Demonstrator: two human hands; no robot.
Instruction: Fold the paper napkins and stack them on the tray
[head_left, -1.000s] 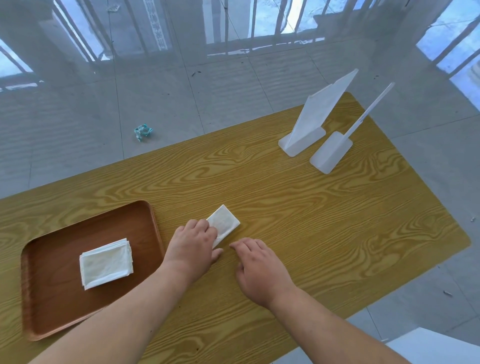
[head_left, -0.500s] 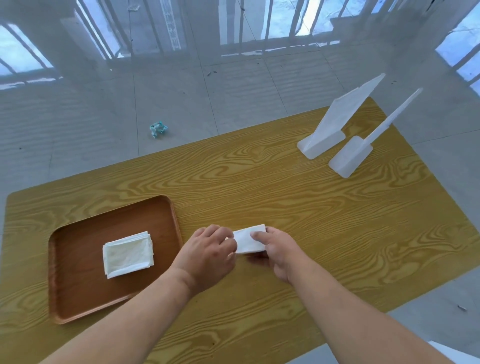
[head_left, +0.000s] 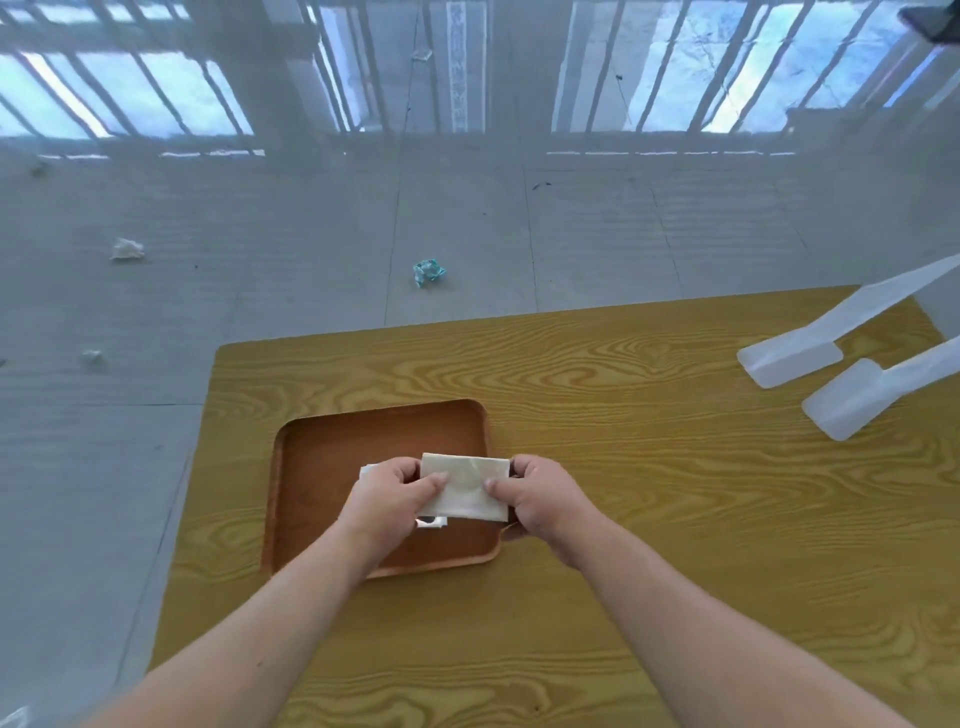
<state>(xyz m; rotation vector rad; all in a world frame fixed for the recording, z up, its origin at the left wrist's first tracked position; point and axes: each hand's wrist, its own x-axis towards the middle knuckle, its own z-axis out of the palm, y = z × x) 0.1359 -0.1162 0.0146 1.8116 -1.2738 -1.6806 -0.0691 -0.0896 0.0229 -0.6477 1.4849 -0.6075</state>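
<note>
We hold the folded napkin (head_left: 470, 486) between both hands above the brown tray (head_left: 332, 441), which sits on the wood-grain counter (head_left: 649, 493). Our left hand (head_left: 392, 496) has its grip clamped on the napkin's left edge, thumb on top, and our right hand (head_left: 535, 493) has its grip clamped on the right edge the same way. Under the left hand, corners of the white napkin stack (head_left: 431, 524) lying in the tray peek out. Far to the right of the tray, two white plastic stands (head_left: 810, 358) rest on the counter. Beyond the tray, a crumpled teal wrapper (head_left: 428, 272) lies on the floor.
</note>
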